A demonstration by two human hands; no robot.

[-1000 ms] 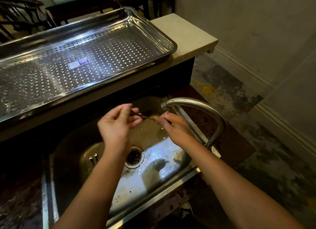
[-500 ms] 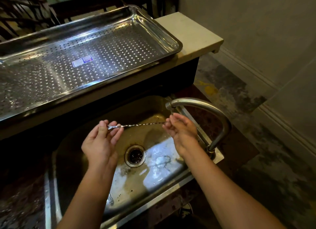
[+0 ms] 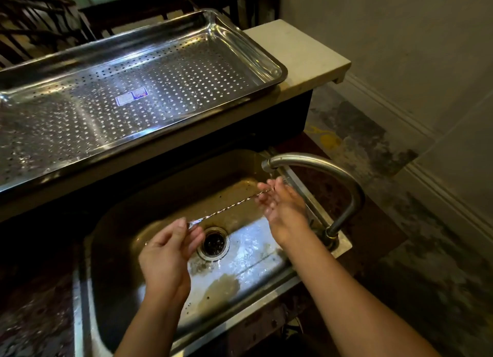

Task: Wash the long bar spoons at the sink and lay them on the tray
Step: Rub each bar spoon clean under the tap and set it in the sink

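A long twisted bar spoon (image 3: 232, 208) stretches across the steel sink (image 3: 250, 255) between my two hands. My left hand (image 3: 168, 252) pinches its lower left end just left of the drain (image 3: 214, 243). My right hand (image 3: 282, 210) holds the far end under the curved tap spout (image 3: 317, 167), fingers loosely curled round the stem. The perforated steel tray (image 3: 138, 89) lies on the raised counter behind the sink, with only a small sticker (image 3: 131, 97) on its floor.
The tap's neck rises at the sink's right rim (image 3: 341, 215). A pale stone ledge (image 3: 298, 49) carries the tray's right end. Dark wet counter (image 3: 34, 298) lies left of the sink. Wall and worn floor are on the right; dark furniture stands behind the tray.
My hands have drawn apart along the spoon, so its full twisted stem shows. The left hand has dropped lower toward the drain, tilting the spoon; the right hand stays under the spout.
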